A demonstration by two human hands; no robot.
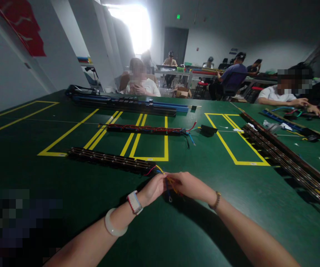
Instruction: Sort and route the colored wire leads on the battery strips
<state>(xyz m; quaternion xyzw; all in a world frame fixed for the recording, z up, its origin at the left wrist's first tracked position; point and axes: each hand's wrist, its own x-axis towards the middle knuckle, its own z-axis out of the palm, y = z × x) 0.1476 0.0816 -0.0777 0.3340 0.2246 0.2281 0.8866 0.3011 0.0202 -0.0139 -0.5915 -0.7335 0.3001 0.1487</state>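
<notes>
The dark rail point(110, 160) lies on the green surface point(87, 193), its long axis slanting rightward and nearer the person. Just off the rail's right end, the left hand point(153, 189) (the nearer one) and right hand point(190, 185) meet, grip apparently pinched on its wires point(160, 169), partly hidden by fingers. Beyond the rail sits a red-wired strip point(146, 129); well right, long bars point(285, 163).

We see a long, dark strip point(111, 160) lying slantwise on the green table point(93, 207), pale lines along its top. Yellow, blue and pink wires point(160, 169) leave its right end, some bunched between our left hand point(153, 188) and right hand point(190, 186).
</notes>
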